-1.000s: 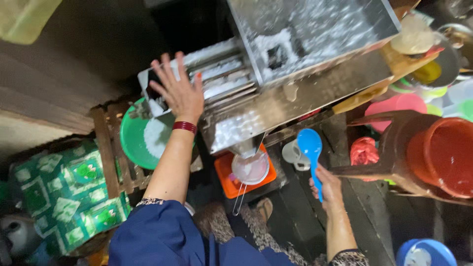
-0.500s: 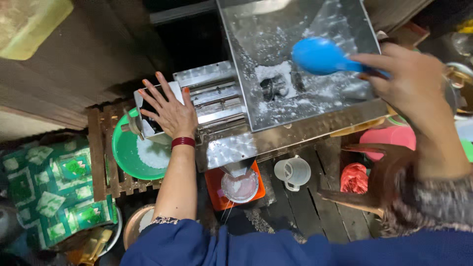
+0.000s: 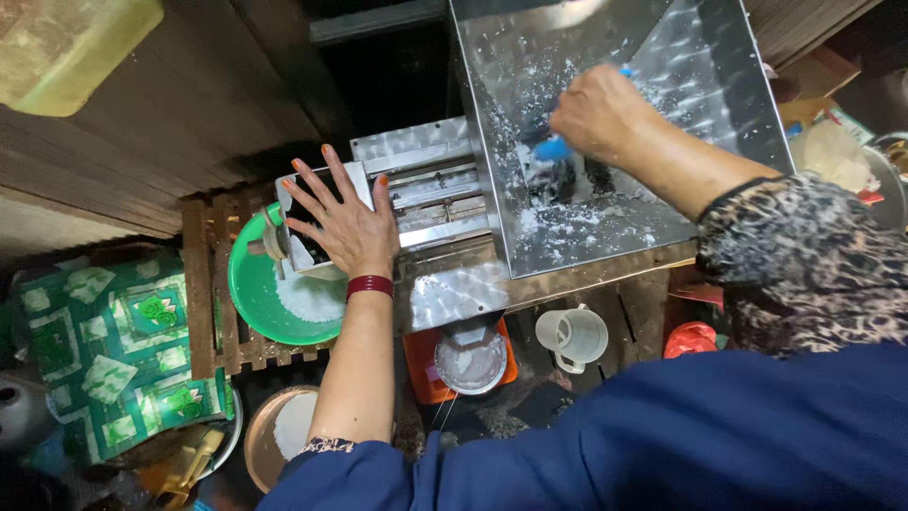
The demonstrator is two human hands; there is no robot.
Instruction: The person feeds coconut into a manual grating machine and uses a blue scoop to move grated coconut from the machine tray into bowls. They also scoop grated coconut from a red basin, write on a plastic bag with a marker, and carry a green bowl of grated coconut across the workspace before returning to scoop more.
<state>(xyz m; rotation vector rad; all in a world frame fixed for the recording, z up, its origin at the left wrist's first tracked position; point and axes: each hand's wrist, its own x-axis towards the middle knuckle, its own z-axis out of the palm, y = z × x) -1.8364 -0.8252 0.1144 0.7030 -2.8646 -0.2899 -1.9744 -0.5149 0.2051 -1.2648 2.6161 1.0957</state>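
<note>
1. Steel hopper [image 3: 662,123]: large, tilted, flecked with white shavings; feeds a dark opening at its base.
2. Green bowl [image 3: 248,303]: under the outlet, on a wooden rack [image 3: 199,284], catching a white heap.
3. Left hand [image 3: 342,220]: fingers spread flat, steadying the machine's outlet end; best kept pressing there, well clear of the feed.
4. Right hand [image 3: 598,109]: closed around a blue scoop [image 3: 553,149] low in the hopper, by the opening. Push with the scoop only, fingers above the throat.
</note>
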